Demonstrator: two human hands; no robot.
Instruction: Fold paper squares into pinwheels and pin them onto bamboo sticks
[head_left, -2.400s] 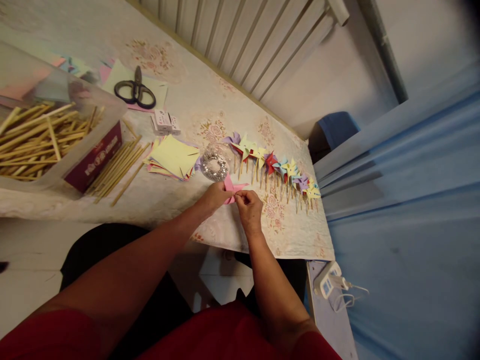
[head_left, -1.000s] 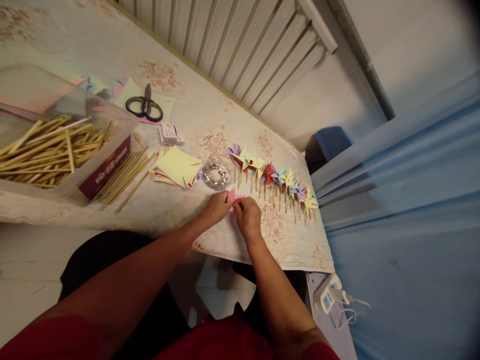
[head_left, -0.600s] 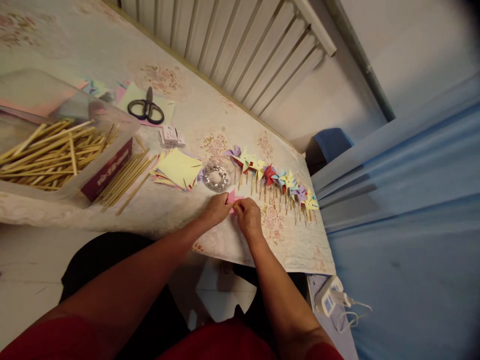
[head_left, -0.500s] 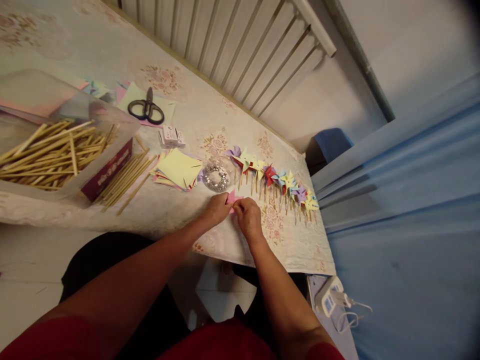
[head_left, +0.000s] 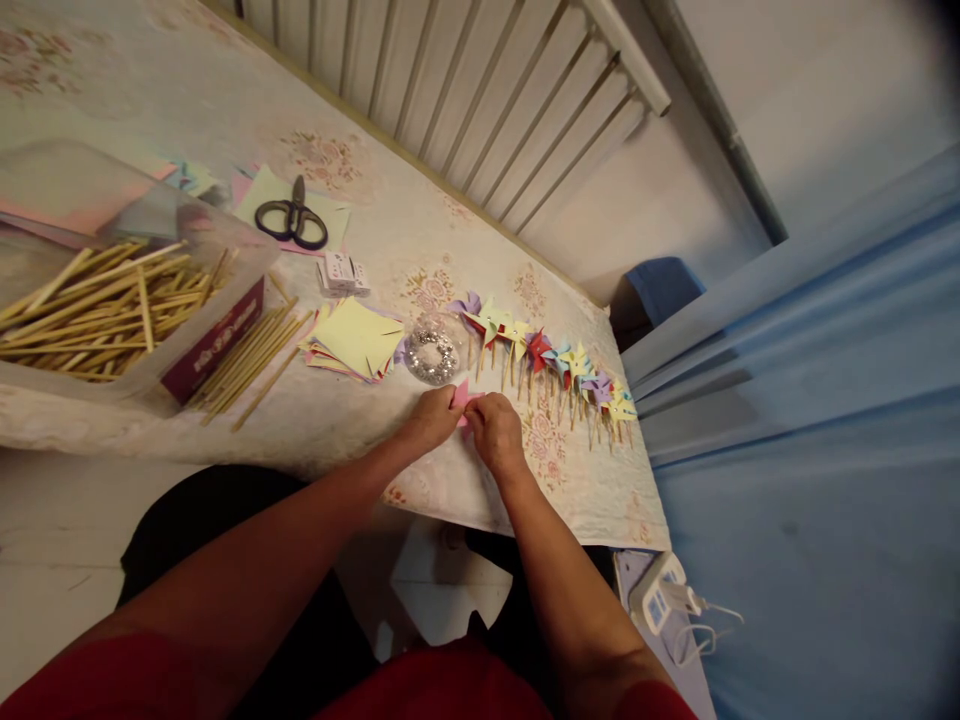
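Between my two hands is a pink paper pinwheel, its points folded and partly covered by fingers. My left hand is closed on its left side. The fingers of my right hand pinch it near the middle; whether they also hold a pin is too small to tell. Just beyond my hands lies a clear round dish of small shiny metal pieces. Finished pinwheels on sticks, in several colours, lie in a row to the right. A stack of cut paper squares lies left of the dish.
A clear plastic box full of thin wooden sticks stands at the left, with loose sticks beside it. Black scissors lie on paper near a small white box. A power strip sits beyond the table's right end.
Almost nothing differs. My right fingers have shifted very slightly on the pink pinwheel, and the view has moved a tiny bit.
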